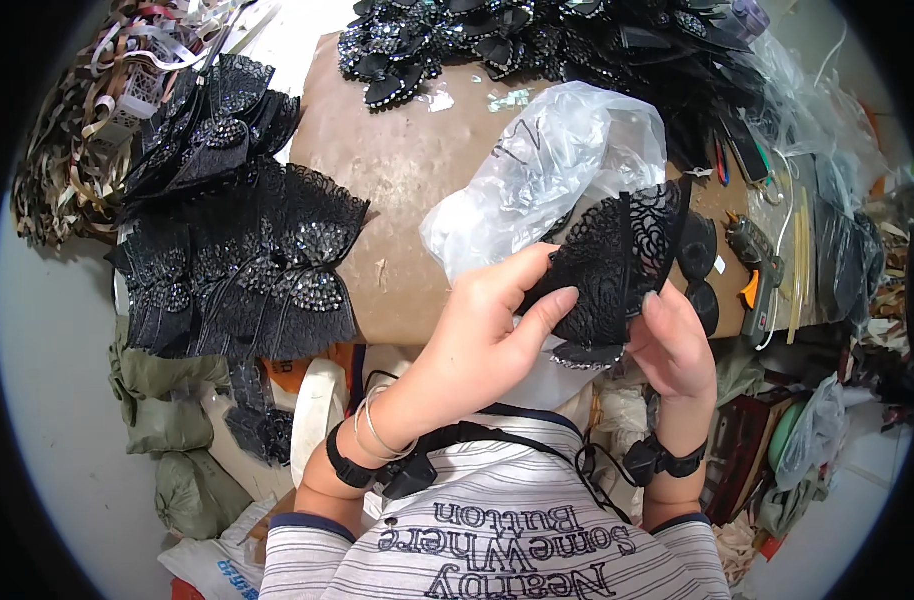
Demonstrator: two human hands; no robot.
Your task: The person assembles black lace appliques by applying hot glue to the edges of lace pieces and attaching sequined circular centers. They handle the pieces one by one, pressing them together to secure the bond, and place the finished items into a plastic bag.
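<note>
Deep black meets my eye in the curved, lace-covered fabric piece (592, 265), its openwork swirling in rounded loops above an edge of silvery sparkle, and again in the layered lace panels (277, 220), scattered with silver-grey stones (317, 289). The flat tabletop (397, 165) is dull brown, the crumpled plastic bag (547, 165) cloudy white with dark pen strokes, and the pistol-shaped glue gun (747, 242) dark grey and black with a bright orange trigger (750, 289). The short-sleeved cloth shirt (487, 475) is pale, thinly striped in dark grey, with dark lettering and navy-edged sleeves.
</note>
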